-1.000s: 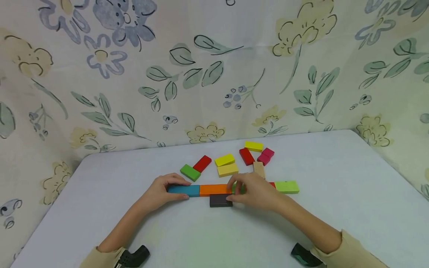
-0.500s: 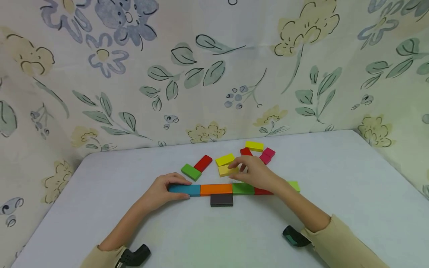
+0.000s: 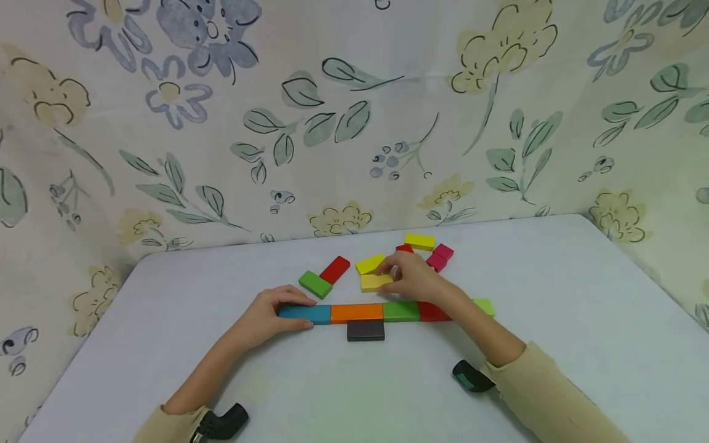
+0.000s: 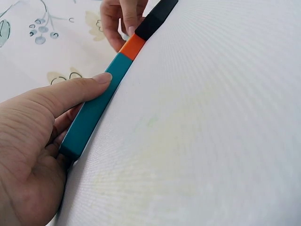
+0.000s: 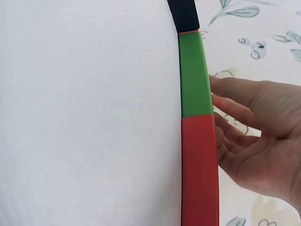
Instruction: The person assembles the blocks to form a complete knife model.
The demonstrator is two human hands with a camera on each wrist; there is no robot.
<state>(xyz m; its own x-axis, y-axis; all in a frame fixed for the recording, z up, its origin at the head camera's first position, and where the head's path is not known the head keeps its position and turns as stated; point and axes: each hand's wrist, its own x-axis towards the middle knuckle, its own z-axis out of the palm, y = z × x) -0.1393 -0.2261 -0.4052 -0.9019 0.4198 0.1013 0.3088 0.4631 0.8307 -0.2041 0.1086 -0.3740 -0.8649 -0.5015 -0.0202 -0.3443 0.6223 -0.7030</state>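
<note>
My left hand (image 3: 277,317) pinches the blue block (image 3: 312,314) between thumb and fingers at the left end of a row of blocks. Rightward along the row lie an orange block (image 3: 356,312), a green block (image 3: 400,311), a red block (image 3: 434,311) and a light green block (image 3: 484,307). A black block (image 3: 365,330) lies against the near side of the orange one. Behind the row, my right hand (image 3: 415,277) has thumb and fingers about the right end of a yellow block (image 3: 374,283). In the right wrist view, the row hides that block.
Another yellow block (image 3: 368,264) touches the far side of the held one. A red block (image 3: 335,269) and a green block (image 3: 315,284) lie to the left. Further back are a yellow block (image 3: 419,240) and pink blocks (image 3: 440,257). A floral cloth (image 3: 354,123) hangs behind the white table (image 3: 277,394).
My right hand has left the green block in the row and moved back to the yellow block, its fingers now lower about it. My left hand stays at the blue block.
</note>
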